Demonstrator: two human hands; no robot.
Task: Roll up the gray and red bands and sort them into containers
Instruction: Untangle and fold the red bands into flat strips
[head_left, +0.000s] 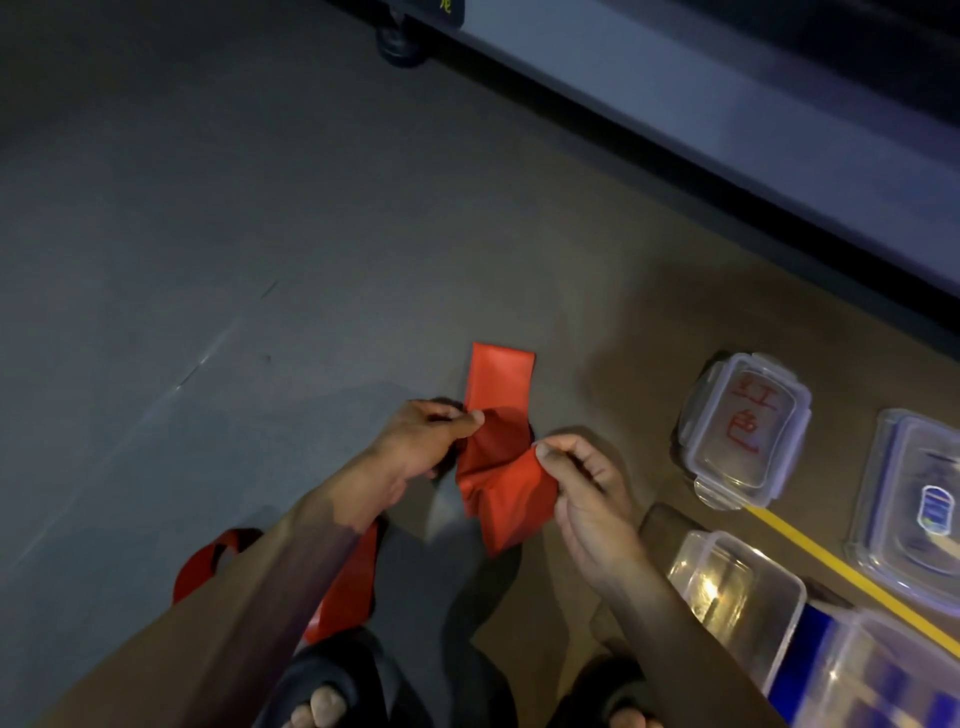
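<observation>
Left hand: thumb and fingers pinching one edge of red band, held above grey floor. Right hand: pinching the opposite edge; band's far end lies flat on the floor, its tail trailing under the left forearm. Wide bare floor to the left. Clear lidded container, red handwritten "红色", near right; open clear container below it.
</observation>
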